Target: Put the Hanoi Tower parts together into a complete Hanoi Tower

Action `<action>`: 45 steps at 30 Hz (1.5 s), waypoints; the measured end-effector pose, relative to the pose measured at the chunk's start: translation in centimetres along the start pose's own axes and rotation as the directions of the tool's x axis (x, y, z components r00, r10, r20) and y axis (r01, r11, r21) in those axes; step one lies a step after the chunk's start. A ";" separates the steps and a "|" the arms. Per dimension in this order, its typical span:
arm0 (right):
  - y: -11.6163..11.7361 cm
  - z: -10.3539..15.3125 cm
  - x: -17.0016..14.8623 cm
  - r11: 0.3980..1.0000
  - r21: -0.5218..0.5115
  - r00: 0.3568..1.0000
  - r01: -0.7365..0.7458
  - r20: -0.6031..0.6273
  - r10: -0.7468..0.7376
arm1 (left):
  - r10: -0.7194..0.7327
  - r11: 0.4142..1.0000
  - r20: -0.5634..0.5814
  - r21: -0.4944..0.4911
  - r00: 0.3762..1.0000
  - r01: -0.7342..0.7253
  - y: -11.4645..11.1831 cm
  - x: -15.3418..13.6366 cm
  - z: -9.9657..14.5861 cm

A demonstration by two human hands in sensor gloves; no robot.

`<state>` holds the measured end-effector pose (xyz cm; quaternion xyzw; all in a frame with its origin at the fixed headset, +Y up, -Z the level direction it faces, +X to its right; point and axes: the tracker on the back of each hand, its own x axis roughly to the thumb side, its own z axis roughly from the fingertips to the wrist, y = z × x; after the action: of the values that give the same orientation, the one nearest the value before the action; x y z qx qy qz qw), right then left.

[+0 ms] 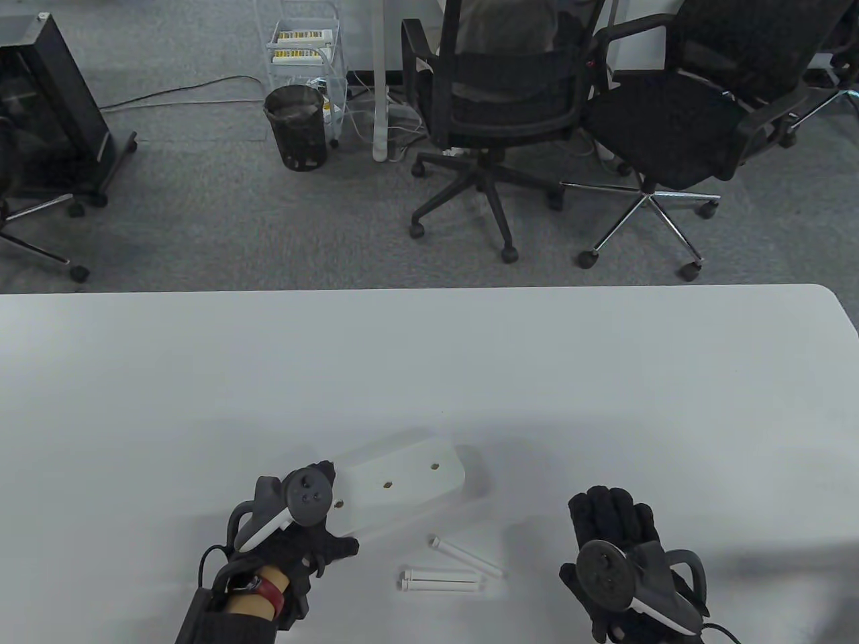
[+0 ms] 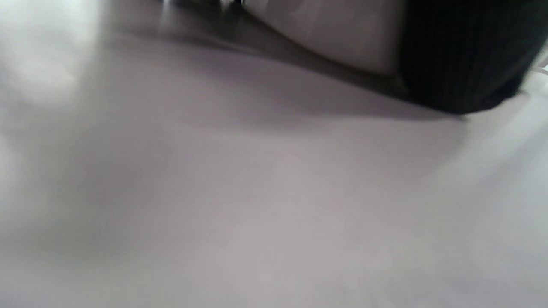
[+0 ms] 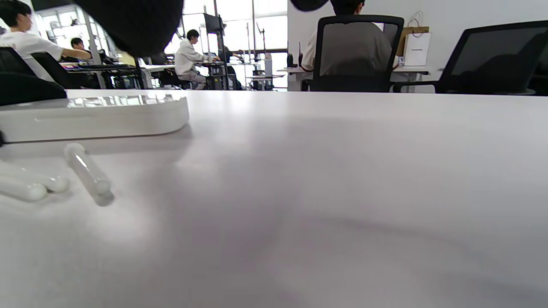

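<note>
A white oblong base [image 1: 402,479] with three small holes lies flat on the table; it also shows in the right wrist view [image 3: 94,117] and in the left wrist view [image 2: 334,34]. My left hand [image 1: 322,510] holds the base's left end, with a dark finger [image 2: 462,55] against its side. Three white pegs lie loose in front of the base: one at a slant [image 1: 465,555] [image 3: 87,173] and two side by side [image 1: 439,580] [image 3: 25,184]. My right hand [image 1: 611,523] rests empty on the table, to the right of the pegs and apart from them.
The white table [image 1: 604,389] stretches far and to both sides of the parts. Beyond its far edge stand two black office chairs [image 1: 510,100], a waste bin [image 1: 295,127] and a black cabinet on wheels [image 1: 47,114].
</note>
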<state>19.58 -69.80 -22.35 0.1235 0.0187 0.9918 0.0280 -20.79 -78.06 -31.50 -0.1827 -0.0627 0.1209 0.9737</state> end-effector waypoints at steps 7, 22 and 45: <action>-2.8 -1.3 3.6 0.996 -0.073 0.990 -0.054 0.123 0.063 | -0.004 1.000 0.001 -0.002 1.000 0.004 0.0 0.0 0.0; 0.9 -5.5 11.1 0.956 0.070 0.930 -0.285 0.262 0.258 | -0.005 1.000 0.002 -0.003 1.000 0.005 -0.1 0.0 -0.1; 5.2 -8.1 13.1 0.931 0.190 0.944 -0.313 0.170 0.283 | -0.005 1.000 0.004 -0.004 1.000 0.005 0.1 0.2 0.1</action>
<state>4.66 -74.44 -26.80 0.1964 0.1044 0.9655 -0.1353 -20.66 -77.91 -31.43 -0.1842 -0.0655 0.1190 0.9734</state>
